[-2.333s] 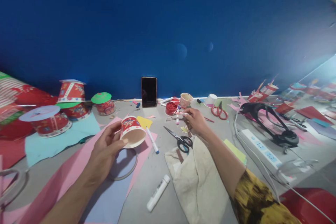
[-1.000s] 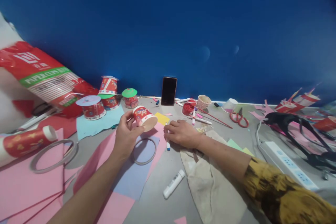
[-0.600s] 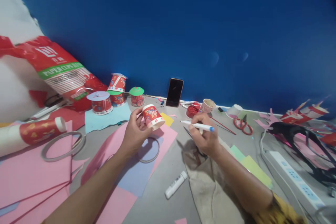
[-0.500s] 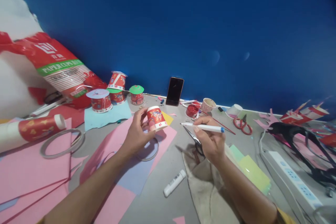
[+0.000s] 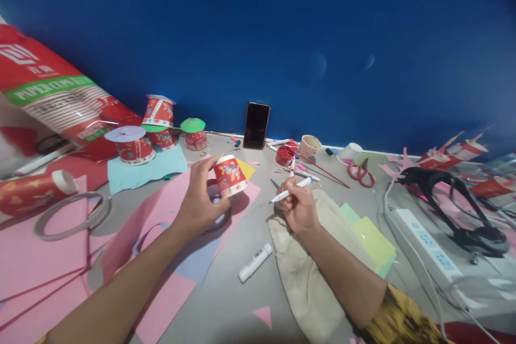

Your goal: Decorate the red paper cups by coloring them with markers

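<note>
My left hand [image 5: 201,199] is closed around a red patterned paper cup [image 5: 230,176], tilted with its white rim low and to the right. It is above the pink and lilac paper sheets [image 5: 177,301]. In my right hand [image 5: 298,207] is a slim white marker [image 5: 291,190] with a blue end; its tip points down and left toward the cup, apart from it. Scissors [image 5: 275,185] lie under the right hand, mostly hidden. A beige cloth [image 5: 306,274] spreads beneath the right wrist, and a white glue stick [image 5: 255,263] lies between my forearms.
Decorated cups [image 5: 131,146] stand at back left beside a red paper-cup bag [image 5: 52,80]. A phone [image 5: 256,125] leans against the blue wall. Red-handled scissors [image 5: 362,174], a black strapped object [image 5: 455,204] and a power strip [image 5: 429,252] lie to the right.
The view has shifted, moving the scene left and slightly up. My right hand has come closer to the cup, and the marker has swung from nearly level to tip down. The left hand still holds the cup.
</note>
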`<action>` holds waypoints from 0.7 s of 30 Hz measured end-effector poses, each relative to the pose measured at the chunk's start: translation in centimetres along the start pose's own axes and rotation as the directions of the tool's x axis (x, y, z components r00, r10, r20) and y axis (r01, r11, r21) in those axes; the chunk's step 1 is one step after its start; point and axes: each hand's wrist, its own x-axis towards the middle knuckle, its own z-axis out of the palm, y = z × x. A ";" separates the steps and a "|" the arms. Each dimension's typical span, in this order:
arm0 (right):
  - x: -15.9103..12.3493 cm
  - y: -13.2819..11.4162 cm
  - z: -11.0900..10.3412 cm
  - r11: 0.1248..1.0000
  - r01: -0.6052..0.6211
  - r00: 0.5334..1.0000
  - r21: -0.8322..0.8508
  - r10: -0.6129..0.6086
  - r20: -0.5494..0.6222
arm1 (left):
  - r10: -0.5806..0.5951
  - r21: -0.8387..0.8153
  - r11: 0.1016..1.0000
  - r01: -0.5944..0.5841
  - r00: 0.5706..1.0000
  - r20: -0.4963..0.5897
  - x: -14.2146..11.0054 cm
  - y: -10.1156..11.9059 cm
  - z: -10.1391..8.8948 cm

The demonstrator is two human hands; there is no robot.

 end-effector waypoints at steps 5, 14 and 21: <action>-0.6 1.1 0.1 0.999 -0.045 0.999 0.007 0.045 -0.004 | -0.082 -0.022 0.997 0.080 0.992 -0.091 0.8 -1.5 -0.6; 0.3 2.4 0.9 0.996 -0.082 0.996 0.020 0.083 -0.045 | -0.126 -0.020 0.992 0.125 0.989 -0.073 -0.1 -2.8 -0.7; 2.3 2.0 1.8 0.998 -0.022 0.996 0.062 0.028 -0.087 | -0.232 -0.114 0.968 0.223 0.970 -0.074 1.1 -3.1 -1.2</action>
